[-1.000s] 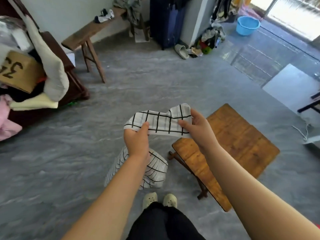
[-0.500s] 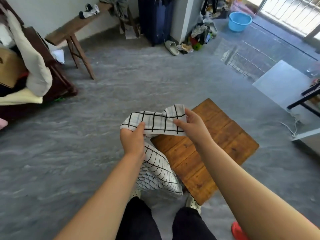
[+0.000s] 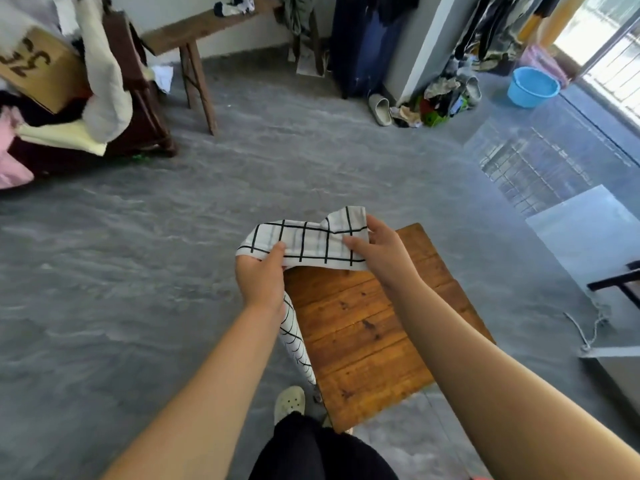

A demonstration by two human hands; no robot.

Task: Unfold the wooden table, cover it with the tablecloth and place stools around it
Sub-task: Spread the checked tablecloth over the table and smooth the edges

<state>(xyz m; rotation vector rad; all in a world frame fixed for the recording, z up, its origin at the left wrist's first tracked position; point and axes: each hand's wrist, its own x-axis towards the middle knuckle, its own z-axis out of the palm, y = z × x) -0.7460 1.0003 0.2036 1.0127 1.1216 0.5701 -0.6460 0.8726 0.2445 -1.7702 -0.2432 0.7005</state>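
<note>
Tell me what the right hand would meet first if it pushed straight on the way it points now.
The checked tablecloth that the right hand pinches lies straight ahead. Beyond that fold, the line seems to pass beside the left hand toward the grey floor, though depth is unclear.

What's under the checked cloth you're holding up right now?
The orange-brown wooden plank table stands below the white black-grid tablecloth, which the left hand and right hand pinch. Its far-left corner and part of its left edge are covered by the cloth.
</note>
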